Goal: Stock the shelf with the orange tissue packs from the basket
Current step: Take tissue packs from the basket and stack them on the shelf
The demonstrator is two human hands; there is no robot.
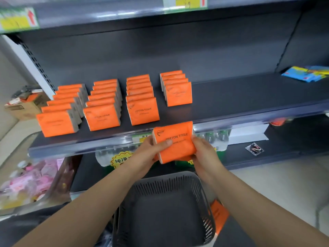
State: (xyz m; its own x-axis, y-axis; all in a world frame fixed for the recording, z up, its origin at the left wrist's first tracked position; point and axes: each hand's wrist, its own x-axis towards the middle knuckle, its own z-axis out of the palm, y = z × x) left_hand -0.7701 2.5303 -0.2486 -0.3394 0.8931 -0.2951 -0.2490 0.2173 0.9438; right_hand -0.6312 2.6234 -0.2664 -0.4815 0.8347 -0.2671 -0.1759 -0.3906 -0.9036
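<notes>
- Wide open dark shelf (pixel 240 97) to the right of the fourth row, bare board running all the way to the blue packets (pixel 307 73) at the far right end
- Fourth row (pixel 178 91) is the short one, four packs deep, with clear board in front of it right up to the shelf's front lip
- The other three rows, far-left row (pixel 58 120), second row (pixel 102 116) and third row (pixel 143 110), come close to the front lip, six or so packs each, narrow gaps between them
- Upper shelf overhangs at the top of the view, yellow price tags (pixel 17 20) on its edge
- Held pack (pixel 175 141) is just below and in front of the shelf lip, under the gap in front of the fourth row, above the basket (pixel 165 207)
- Its printed face is toward the camera, long axis running left to right and tilted up at the right; the text reads COTTON TISSUE with a small heart logo at the top-left corner
- Bright orange soft wrapper, pale edge showing along the left side, a little creased under the fingers
- Left hand (pixel 151 150) has a closed grip on the pack's left edge, thumb across the front
- Right hand (pixel 204 148) clamps the right lower edge, fingers wrapped behind
- Basket is dark grey with slotted walls, nothing showing on its floor
- One more orange pack (pixel 218 213) lies outside the basket's right wall, partly hidden by the right forearm
</notes>
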